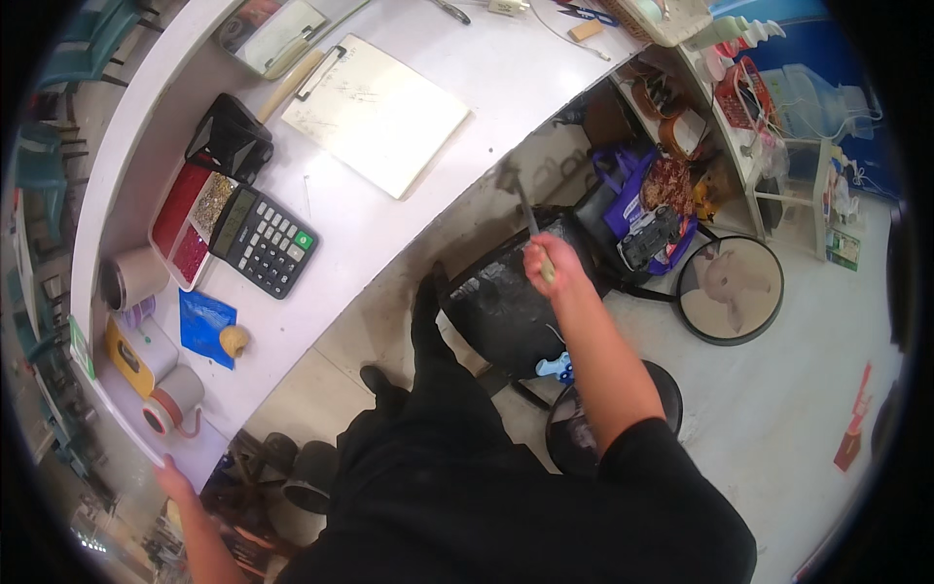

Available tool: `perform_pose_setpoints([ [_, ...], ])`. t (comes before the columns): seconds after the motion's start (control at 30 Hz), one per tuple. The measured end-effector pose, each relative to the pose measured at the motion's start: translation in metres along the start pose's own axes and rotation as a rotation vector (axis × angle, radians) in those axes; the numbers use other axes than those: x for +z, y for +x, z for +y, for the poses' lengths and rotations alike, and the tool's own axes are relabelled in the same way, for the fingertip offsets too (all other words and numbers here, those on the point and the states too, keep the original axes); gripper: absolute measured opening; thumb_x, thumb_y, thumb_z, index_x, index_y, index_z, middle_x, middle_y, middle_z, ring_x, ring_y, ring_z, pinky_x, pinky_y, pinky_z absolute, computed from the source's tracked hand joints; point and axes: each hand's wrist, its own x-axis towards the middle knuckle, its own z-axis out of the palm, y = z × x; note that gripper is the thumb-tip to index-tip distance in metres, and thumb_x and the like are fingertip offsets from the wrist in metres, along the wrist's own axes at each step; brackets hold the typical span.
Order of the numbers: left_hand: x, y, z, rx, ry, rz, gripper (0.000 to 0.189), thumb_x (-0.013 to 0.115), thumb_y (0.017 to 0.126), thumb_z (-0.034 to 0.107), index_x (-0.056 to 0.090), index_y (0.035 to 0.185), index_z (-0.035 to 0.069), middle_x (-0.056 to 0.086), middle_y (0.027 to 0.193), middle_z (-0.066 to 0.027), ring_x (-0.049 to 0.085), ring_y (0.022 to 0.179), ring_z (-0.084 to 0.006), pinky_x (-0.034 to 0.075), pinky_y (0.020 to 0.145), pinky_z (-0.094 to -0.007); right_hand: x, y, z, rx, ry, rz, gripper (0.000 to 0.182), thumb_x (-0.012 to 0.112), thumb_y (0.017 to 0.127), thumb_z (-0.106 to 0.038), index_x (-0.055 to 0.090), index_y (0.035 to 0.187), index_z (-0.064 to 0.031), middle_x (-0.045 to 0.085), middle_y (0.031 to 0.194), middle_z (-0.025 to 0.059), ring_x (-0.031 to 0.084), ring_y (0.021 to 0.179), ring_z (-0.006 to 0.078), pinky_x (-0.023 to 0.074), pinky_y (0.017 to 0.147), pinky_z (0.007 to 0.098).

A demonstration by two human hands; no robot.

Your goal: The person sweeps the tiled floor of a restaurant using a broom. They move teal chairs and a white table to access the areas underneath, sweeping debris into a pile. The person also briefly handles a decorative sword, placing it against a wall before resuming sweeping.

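My right hand [551,264] is closed around the light-coloured handle of a brush-like tool [529,208], held above a black chair. The tool's thin shaft points away from me, and its blurred bushy head is over the floor beside the desk. My left hand [175,480] rests at the near end of the white desk's raised edge [117,409]; its fingers are partly hidden, so I cannot tell whether it grips the edge. Close to it on the desk stands a mug [175,401] with a handle.
The white desk [343,241] bears a calculator [266,241], a clipboard with paper [376,117], a blue packet [208,325] and a bead tray [179,219]. Right of it are a black chair [503,299], round stools [730,290] and a purple bag [627,197].
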Motion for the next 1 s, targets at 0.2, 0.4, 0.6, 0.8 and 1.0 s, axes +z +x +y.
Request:
perform_pose_setpoints([
  [0.2,0.002,-0.002,0.003,0.013,-0.077,-0.018,0.042,0.052,0.086,0.024,0.052,0.111,-0.01,0.06,0.1,-0.0236,0.058,0.088,-0.0319,0.043,0.081,-0.0405,-0.058,-0.06,0.027,0.001,0.035,-0.127,0.042,0.05,0.085,-0.011,0.038,0.125,-0.0176,0.045,0.061,0.0009,0.04,0.042,0.0101,0.0343,0.036,0.0227],
  [0.4,-0.005,-0.011,0.02,-0.002,0.014,0.02,0.04,0.052,0.084,0.023,0.052,0.108,-0.01,0.059,0.098,-0.0252,0.057,0.085,-0.0335,0.043,0.08,-0.0409,-0.079,-0.028,0.019,-0.286,-0.344,0.041,0.049,0.048,0.083,-0.008,0.03,0.126,-0.0211,0.046,0.059,0.0013,0.041,0.041,0.0105,0.0354,0.036,0.0238],
  [0.6,-0.001,-0.01,0.022,-0.024,0.009,0.028,0.041,0.053,0.083,0.024,0.052,0.107,-0.01,0.06,0.096,-0.024,0.057,0.083,-0.0324,0.043,0.078,-0.0405,-0.066,0.051,-0.077,-0.096,-0.032,-0.211,0.022,0.046,0.083,-0.007,0.04,0.063,-0.0098,0.045,0.054,-0.0001,0.042,0.039,0.0092,0.0387,0.035,0.0205],
  [0.8,0.001,-0.002,0.005,-0.025,-0.056,0.008,0.042,0.054,0.082,0.024,0.053,0.108,-0.01,0.06,0.095,-0.0228,0.057,0.082,-0.0315,0.044,0.077,-0.0397,-0.033,-0.035,-0.081,0.101,0.298,-0.326,0.021,0.047,0.086,-0.012,0.04,0.066,-0.0083,0.044,0.056,-0.0018,0.041,0.039,0.0072,0.0353,0.033,0.0195],
  [1.0,-0.002,-0.003,0.016,-0.019,-0.027,0.028,0.041,0.054,0.082,0.023,0.054,0.108,-0.009,0.061,0.096,-0.0222,0.058,0.084,-0.0313,0.044,0.078,-0.0392,-0.041,0.039,-0.064,-0.339,-0.89,-0.056,0.011,0.05,0.082,-0.008,0.044,0.072,-0.0075,0.045,0.052,0.0023,0.044,0.039,0.0127,0.0353,0.033,0.0266],
])
